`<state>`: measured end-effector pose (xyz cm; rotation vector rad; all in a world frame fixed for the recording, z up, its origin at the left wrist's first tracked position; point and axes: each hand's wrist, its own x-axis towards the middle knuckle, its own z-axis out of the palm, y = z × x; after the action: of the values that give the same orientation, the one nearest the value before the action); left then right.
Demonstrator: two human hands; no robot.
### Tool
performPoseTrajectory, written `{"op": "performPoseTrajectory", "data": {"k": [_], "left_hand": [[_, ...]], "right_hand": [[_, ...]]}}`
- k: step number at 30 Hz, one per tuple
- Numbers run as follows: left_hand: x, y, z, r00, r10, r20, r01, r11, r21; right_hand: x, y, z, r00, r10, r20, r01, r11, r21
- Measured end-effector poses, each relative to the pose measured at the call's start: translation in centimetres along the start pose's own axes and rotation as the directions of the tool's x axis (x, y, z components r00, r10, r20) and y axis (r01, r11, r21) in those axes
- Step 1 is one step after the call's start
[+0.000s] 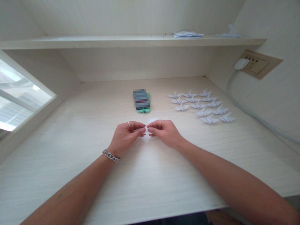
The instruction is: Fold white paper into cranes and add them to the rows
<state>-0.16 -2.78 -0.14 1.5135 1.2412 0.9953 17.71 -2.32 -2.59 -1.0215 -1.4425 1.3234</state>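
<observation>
Over the middle of the desk my left hand and my right hand meet almost fingertip to fingertip. Both pinch a small piece of white paper between thumb and forefinger. Most of the paper is hidden behind my fingers, so its folded shape cannot be made out. To the right, several white folded paper cranes stand in loose rows. A phone in a green case lies just beyond my hands, its screen blurred.
The pale wooden desk runs back to a wall under a shelf. A stack of white paper lies on the shelf. On the right, a white plug sits in a wall socket, its grey cable trailing along the desk's side.
</observation>
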Motion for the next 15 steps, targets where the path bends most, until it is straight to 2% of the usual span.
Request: {"op": "performPoseTrajectory", "data": {"k": [6,15], "left_hand": [[0.0,0.2,0.2,1.0,0.026,0.004,-0.026,1.0,-0.003],[0.0,0.3,0.5,1.0,0.022,-0.022,-0.023,0.998,-0.054]], "right_hand": [[-0.3,-0.6,0.1,0.999,-0.032,-0.027,0.029,0.994,-0.105],[-0.4,-0.8,0.3,0.998,-0.046,-0.03,0.043,0.993,-0.106]]}}
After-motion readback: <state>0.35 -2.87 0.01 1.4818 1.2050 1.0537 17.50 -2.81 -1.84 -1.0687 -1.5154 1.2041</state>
